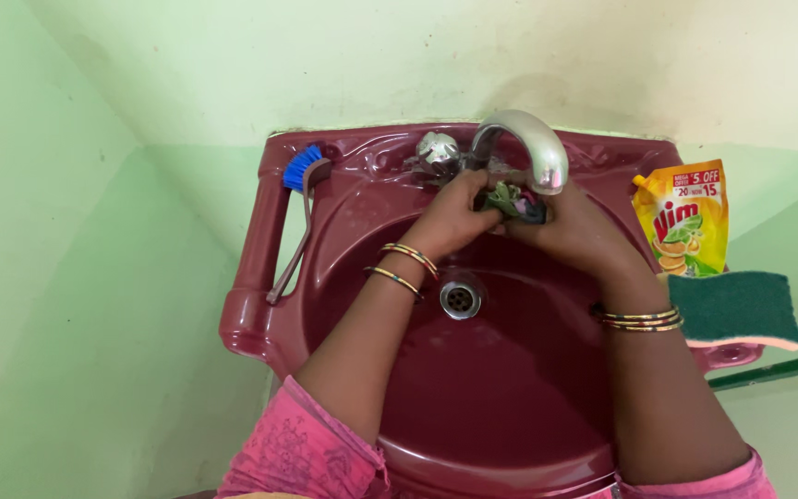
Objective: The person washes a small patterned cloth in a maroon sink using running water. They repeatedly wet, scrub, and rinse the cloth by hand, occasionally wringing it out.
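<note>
The person wears short pink sleeves with a faint darker printed pattern, ending above the elbows. Below them the forearms are bare. Near the left hand [450, 217], two thin gold bangles with coloured bands circle the wrist. Near the right hand [579, 231], three slim gold bangles sit stacked together.

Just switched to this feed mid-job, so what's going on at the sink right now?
A person stands over a maroon washbasin, both hands under the metal tap. The left hand and right hand together hold a small greenish bundle just below the spout; what it is cannot be told. A blue-bristled brush lies on the basin's left rim. A yellow pouch and a green sponge sit on the right.
</note>
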